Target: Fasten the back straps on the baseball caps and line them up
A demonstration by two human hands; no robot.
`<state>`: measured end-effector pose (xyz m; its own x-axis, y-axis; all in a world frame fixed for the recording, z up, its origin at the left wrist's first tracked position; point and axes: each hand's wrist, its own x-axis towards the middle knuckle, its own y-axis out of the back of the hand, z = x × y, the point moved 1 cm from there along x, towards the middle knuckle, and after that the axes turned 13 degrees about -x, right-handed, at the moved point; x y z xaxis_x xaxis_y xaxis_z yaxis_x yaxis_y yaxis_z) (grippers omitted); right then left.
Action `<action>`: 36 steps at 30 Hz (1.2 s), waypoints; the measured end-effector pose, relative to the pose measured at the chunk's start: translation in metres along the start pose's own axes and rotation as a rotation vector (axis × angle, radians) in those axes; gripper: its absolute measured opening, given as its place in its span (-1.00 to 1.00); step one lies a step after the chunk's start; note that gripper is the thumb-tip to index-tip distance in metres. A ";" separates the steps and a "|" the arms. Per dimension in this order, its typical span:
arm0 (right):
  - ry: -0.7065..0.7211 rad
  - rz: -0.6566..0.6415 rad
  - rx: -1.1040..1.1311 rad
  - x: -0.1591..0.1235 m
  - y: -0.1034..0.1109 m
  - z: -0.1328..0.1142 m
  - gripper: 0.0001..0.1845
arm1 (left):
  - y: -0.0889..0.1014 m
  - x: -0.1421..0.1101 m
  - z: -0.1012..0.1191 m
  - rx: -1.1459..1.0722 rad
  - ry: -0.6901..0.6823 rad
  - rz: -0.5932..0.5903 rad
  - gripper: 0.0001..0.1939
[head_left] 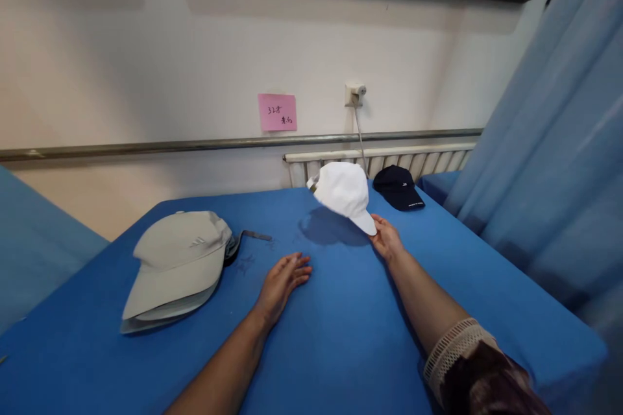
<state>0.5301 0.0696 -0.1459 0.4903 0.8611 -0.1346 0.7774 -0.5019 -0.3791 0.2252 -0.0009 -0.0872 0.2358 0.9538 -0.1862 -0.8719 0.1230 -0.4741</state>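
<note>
A white baseball cap (342, 190) is held by its brim in my right hand (387, 238), raised over the table with a shadow beneath it. My left hand (284, 279) hovers over the blue cloth, fingers apart and holding nothing. To its left lies a stack of pale grey caps (181, 253), nested one in another, with a dark strap (256, 235) sticking out at the back. Behind my right hand a dark navy cap (398, 187) rests near the far right corner of the table.
Blue cloth covers the table (331, 337). Behind it are a white radiator (428, 159), a metal rail (204, 145), and a wall socket (354, 95) with a plugged-in cord. A pink note (277, 112) sticks to the wall. A blue curtain (545, 142) hangs at the right.
</note>
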 end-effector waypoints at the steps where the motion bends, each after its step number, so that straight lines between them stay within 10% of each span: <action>1: 0.003 -0.023 -0.035 -0.007 -0.001 0.000 -0.76 | 0.000 -0.001 0.003 -0.096 0.041 -0.020 -0.61; 9: 0.133 0.155 -0.353 -0.036 -0.020 -0.013 -0.76 | 0.003 -0.014 0.008 -0.277 0.198 -0.141 -0.78; 13: 0.363 0.151 -0.448 -0.097 -0.030 -0.030 -0.64 | 0.004 -0.012 0.006 -0.351 0.162 -0.055 -0.84; 17: 0.979 -0.718 -0.908 -0.183 -0.053 -0.032 -0.68 | 0.004 -0.007 0.008 -0.415 0.167 0.031 -0.84; 19: 1.118 -0.956 -1.098 -0.203 -0.063 -0.027 -0.61 | 0.006 -0.004 0.012 -0.420 0.165 0.075 -0.83; 28: 1.005 -0.691 -1.581 -0.160 -0.070 -0.005 -0.88 | 0.020 -0.002 0.024 -0.256 0.013 0.249 -0.81; 31: 0.987 -0.636 -1.572 -0.159 -0.068 0.000 -0.90 | 0.018 -0.010 0.028 -0.012 -0.241 0.340 -0.64; 36: 0.933 -0.562 -1.447 -0.161 -0.067 0.002 -0.86 | -0.003 -0.030 0.021 0.771 -0.538 -0.007 -0.80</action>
<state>0.3983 -0.0356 -0.1008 -0.2828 0.8670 0.4102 0.3524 -0.3038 0.8851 0.2111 -0.0245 -0.0620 0.1797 0.9274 0.3281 -0.9603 0.0931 0.2628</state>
